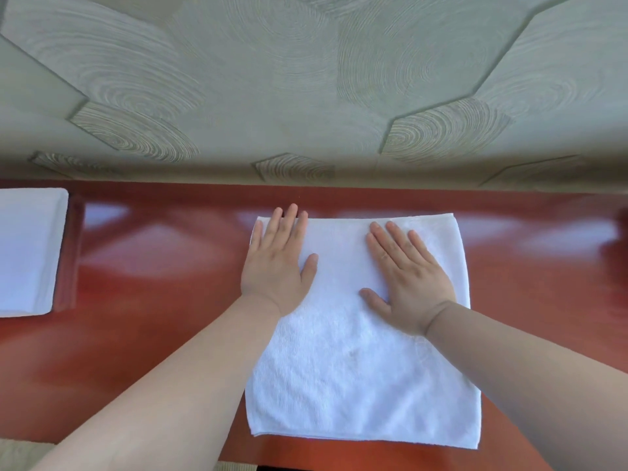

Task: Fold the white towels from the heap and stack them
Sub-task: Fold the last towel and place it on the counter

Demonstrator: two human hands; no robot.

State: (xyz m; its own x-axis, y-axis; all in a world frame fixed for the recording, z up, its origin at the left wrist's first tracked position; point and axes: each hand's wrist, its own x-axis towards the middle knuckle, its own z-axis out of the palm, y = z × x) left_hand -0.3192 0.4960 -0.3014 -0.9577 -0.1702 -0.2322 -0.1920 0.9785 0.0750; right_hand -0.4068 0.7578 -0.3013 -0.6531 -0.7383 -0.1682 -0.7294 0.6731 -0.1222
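A glossy reddish-brown wooden desk (163,266) runs along a pale green wall with swirled hexagonal panels (306,79). At its left edge lies a folded white towel stack (29,249), well apart from the work. In the middle lies a white terry towel (356,375), flat, its long axis running from the wall towards the person. The left hand (277,266) and right hand (407,280) press flat on its far end, fingers straight and spread, pointing at the wall.
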